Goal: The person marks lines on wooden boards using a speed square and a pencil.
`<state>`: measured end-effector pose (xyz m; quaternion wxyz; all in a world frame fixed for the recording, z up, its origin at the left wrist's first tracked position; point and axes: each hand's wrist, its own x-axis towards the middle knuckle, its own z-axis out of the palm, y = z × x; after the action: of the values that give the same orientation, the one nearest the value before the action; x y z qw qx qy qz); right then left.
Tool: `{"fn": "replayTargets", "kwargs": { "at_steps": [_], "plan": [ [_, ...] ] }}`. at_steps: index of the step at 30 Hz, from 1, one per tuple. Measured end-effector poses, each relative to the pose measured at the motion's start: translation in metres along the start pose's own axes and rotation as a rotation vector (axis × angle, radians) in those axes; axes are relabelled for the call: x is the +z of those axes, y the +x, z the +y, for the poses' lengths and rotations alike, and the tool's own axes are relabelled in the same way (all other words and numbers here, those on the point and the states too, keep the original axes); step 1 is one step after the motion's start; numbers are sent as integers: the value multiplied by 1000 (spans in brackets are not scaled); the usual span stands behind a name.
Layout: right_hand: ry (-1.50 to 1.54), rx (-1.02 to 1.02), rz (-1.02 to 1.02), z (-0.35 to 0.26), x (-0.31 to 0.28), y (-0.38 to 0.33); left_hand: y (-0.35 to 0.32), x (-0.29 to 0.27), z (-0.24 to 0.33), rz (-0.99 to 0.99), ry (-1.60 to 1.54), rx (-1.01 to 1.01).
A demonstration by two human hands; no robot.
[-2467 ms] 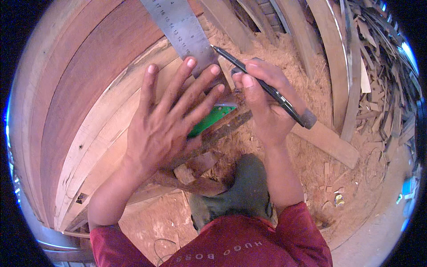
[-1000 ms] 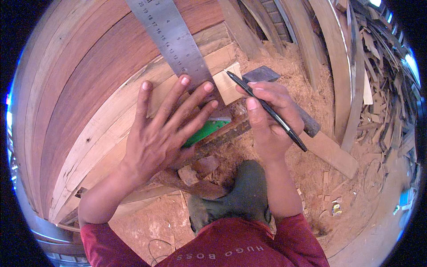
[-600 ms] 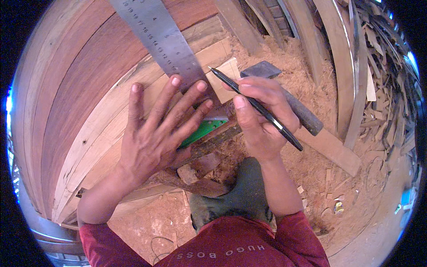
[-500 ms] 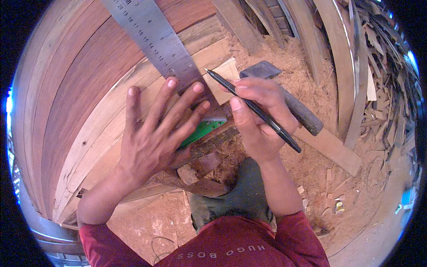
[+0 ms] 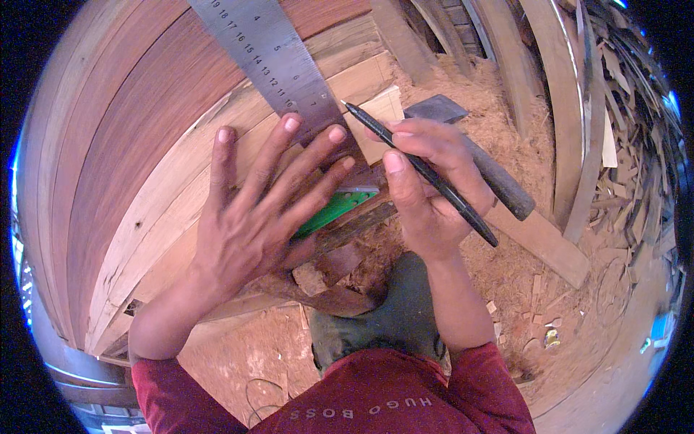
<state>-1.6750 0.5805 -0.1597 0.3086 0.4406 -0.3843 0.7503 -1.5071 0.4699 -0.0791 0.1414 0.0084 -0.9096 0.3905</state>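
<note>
A try square with a steel ruler blade (image 5: 282,61) and a green handle (image 5: 334,211) lies across pale wooden boards. My left hand (image 5: 253,210) rests on it with fingers spread, their tips on or beside the lower part of the blade. Part of the handle is hidden beneath that hand. In my right hand (image 5: 441,192) a black pen (image 5: 452,195) is pinched between thumb and fingers. Its tip points up and left, close by the blade's right edge; whether it touches the wood I cannot tell. Below that tip is a light piece of wood (image 5: 384,105).
Beyond my right hand lies a tool with a flat dark metal head (image 5: 437,108) and a round dark handle (image 5: 510,184). A flat wooden strip (image 5: 549,249) rests on sawdust there. Reddish planks (image 5: 155,94) curve along the left. Scrap wood (image 5: 629,130) is heaped far right.
The try square and both hands appear slightly higher and further right. The pen tip is a little closer to the blade's edge. The left hand keeps its spread.
</note>
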Motion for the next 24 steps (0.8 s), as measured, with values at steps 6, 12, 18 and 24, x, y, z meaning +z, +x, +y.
{"fn": "replayTargets", "kwargs": {
  "at_steps": [6,12,18,24],
  "plan": [
    [13,14,8,0,2,0,-1,4,0,31,-10,-4],
    [10,12,12,-1,3,1,-1,6,0,37,25,12],
    [-62,-33,-36,-6,2,5,-2,5,-2,45,78,29],
    [-18,18,-63,-10,3,6,-2,4,-3,19,10,34]
  ]
}}
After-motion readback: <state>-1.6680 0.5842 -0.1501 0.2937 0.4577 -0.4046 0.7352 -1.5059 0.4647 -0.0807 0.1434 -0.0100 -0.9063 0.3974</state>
